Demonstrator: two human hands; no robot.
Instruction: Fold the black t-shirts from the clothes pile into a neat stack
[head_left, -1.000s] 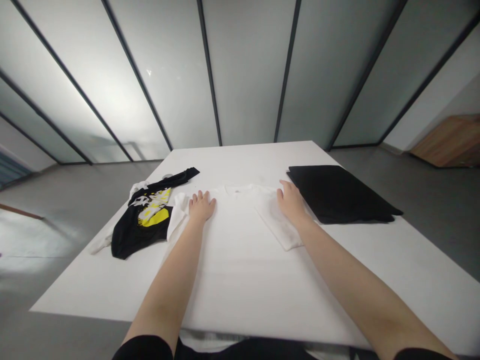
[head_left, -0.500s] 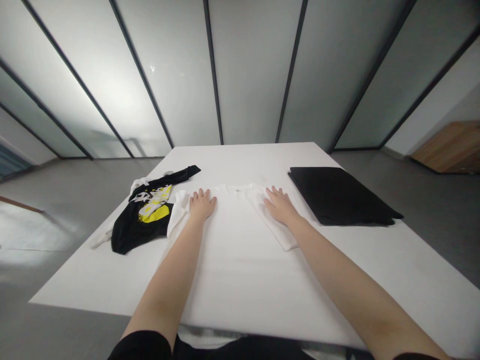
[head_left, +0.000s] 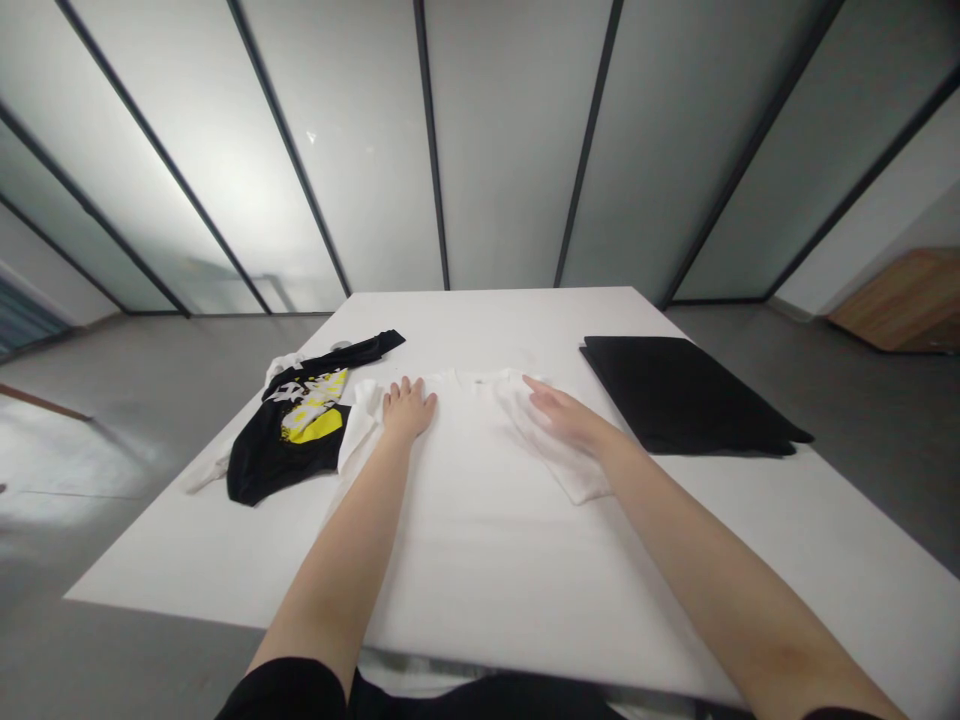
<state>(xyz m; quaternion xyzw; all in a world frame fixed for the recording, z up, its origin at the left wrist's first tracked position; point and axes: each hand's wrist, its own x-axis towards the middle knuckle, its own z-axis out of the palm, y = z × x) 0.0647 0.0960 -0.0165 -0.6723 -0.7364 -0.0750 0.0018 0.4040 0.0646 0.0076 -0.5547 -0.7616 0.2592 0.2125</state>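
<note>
A white T-shirt lies spread flat in front of me, its neckline at the far end and its body running towards the near edge. My left hand rests palm down on the shoulder at the left, fingers spread, holding nothing. At the opposite shoulder, my right hand is turned on its side with the fingers stretched out; it is slightly blurred, and no cloth shows gripped in it. Below this hand, the right sleeve lies slanting towards me.
The white table carries a crumpled black garment with a yellow and white print at the left, white cloth partly beneath it. A flat black folded stack lies at the right. Frosted glass panels stand beyond the table.
My right hand has turned from lying flat and spread on the shirt to standing on its side, fingers closer together. My left hand has stayed in place.
</note>
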